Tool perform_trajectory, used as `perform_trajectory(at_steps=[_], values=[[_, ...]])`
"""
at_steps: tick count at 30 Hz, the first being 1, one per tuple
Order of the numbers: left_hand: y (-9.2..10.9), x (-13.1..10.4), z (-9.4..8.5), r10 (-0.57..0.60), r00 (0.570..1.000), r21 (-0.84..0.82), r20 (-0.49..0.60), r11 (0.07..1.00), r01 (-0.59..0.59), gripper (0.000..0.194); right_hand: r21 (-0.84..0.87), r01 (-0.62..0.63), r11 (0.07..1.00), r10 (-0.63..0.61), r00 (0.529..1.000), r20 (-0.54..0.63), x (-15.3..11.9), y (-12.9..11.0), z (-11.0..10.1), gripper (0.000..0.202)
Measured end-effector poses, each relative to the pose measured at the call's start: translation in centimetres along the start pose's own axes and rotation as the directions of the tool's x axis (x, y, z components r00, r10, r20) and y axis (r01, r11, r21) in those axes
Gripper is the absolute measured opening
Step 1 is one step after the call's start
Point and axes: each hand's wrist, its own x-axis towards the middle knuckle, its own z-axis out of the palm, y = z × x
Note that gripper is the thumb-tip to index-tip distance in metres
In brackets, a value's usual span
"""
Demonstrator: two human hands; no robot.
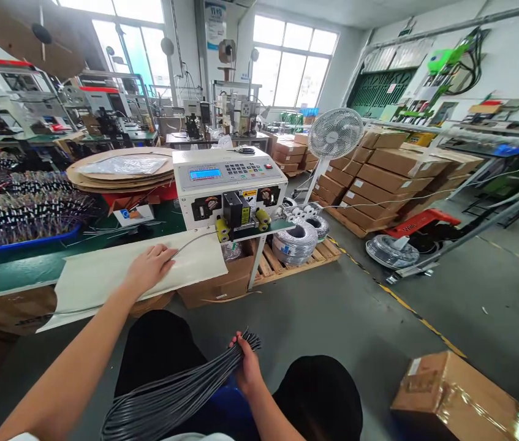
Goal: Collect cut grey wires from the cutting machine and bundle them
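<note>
My left hand rests over a white sheet on the bench, its fingers closed on a thin grey cable. That cable runs up to the yellow rollers at the front of a white machine with a blue display. Low in the middle, my right hand grips a thick bundle of grey cables near one end. The bundle hangs across my lap toward the lower left, where its loops leave the picture.
Left on the bench are cardboard discs and a blue tray of wire assemblies. Cable coils sit on a pallet beyond the machine. A fan, stacked cartons and a taped box are to the right.
</note>
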Motion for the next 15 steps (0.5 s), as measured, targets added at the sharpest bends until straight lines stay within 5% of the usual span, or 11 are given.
perform_trajectory(at_steps=[5, 8, 12, 15], values=[[-1.6, -2.4, -0.7, -0.088, 0.996, 0.097, -0.013, 0.991, 0.088, 0.040, 0.012, -0.018, 1.000, 0.018, 0.999, 0.028, 0.0, 0.0, 0.3, 0.036], [-0.9, -5.5, -1.8, -0.170, 0.985, 0.144, -0.035, 0.974, 0.174, 0.042, 0.011, -0.029, 1.000, 0.029, 0.999, 0.015, 0.3, 0.1, 0.3, 0.038], [4.2, -11.3, -1.2, -0.045, 0.996, -0.001, 0.080, 0.999, 0.045, 0.043, 0.040, -0.027, 0.999, 0.026, 1.000, 0.011, 0.4, 0.2, 0.3, 0.038], [9.4, -16.2, 2.5, 0.107, 0.960, -0.202, 0.258, 0.978, -0.054, 0.044, 0.077, -0.005, 0.997, 0.002, 0.999, 0.046, -0.1, 0.5, 0.4, 0.036]])
